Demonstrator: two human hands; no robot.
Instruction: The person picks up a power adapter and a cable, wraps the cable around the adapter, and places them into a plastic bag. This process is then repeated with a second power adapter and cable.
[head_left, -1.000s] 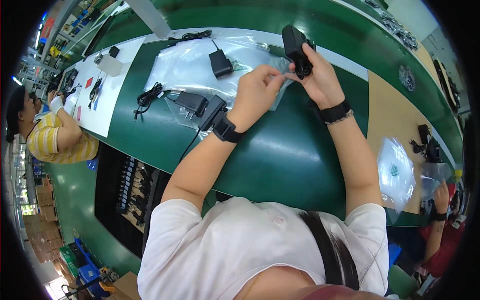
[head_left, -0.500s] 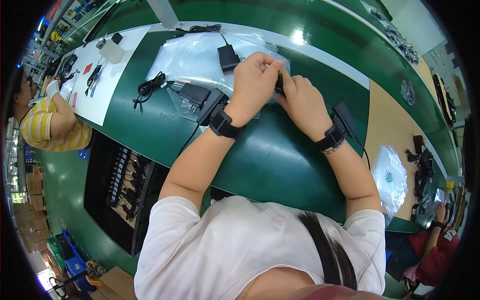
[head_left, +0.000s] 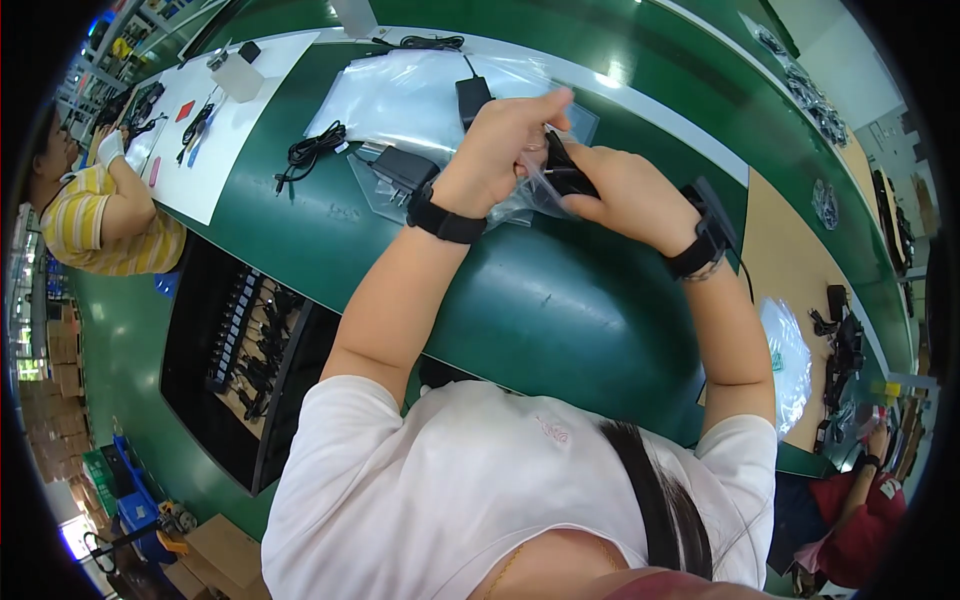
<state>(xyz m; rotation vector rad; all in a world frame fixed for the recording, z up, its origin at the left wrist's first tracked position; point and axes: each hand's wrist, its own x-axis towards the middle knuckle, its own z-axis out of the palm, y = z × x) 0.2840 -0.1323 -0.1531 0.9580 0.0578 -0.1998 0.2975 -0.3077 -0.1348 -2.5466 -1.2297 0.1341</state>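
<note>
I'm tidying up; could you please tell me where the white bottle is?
In the head view, the bottle is upper left, on the white surface near a black block.

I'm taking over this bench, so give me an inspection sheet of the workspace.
Surface: green worktop, glossy, with a small dark mark.
Job's things: black adapter between the hands, with a clear bag; how far inside is unclear.
Clutter: second adapter on the bag pile; third adapter beside the left wrist.
Hands: left hand grips the clear bag; right hand holds the black adapter.
Cables: coiled cable left of the bag pile.
Surroundings: striped-shirt co-worker left, red-shirt co-worker right.
</note>
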